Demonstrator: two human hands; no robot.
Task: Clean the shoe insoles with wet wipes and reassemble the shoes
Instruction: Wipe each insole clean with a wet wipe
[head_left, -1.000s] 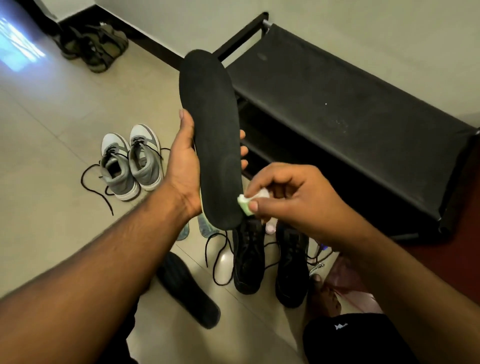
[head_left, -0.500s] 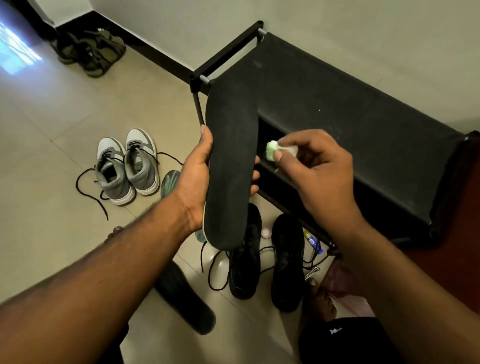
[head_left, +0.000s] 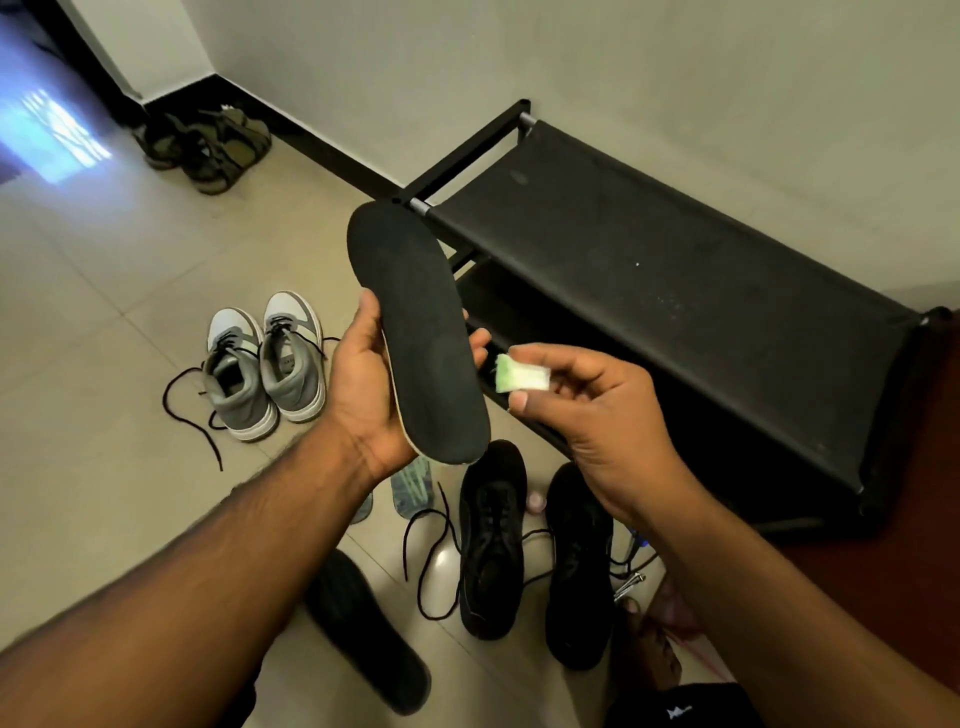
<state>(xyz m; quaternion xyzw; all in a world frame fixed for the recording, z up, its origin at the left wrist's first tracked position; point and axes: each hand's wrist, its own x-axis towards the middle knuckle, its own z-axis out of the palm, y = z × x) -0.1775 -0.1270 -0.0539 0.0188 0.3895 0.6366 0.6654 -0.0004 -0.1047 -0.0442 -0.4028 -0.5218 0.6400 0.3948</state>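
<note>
My left hand (head_left: 366, 384) grips a long black insole (head_left: 415, 332) around its middle, toe end pointing up and away. My right hand (head_left: 587, 415) pinches a small folded wet wipe (head_left: 521, 374), white with a green tinge, just right of the insole and not touching it. Below on the floor stand two black shoes (head_left: 493, 540) with loose laces. A second black insole (head_left: 369, 634) lies on the tiles beside my left forearm. Two patterned grey-green insoles (head_left: 413, 486) peek out under my left wrist.
A pair of grey and white sneakers (head_left: 262, 364) with untied laces stands to the left. A low black shoe rack (head_left: 675, 270) runs along the wall on the right. Olive sandals (head_left: 208, 145) sit in the far corner. Small items lie by the rack's foot.
My right hand with the wipe has come down from the insole's upper part to beside its middle and lifted off it. The insole has tilted slightly left.
</note>
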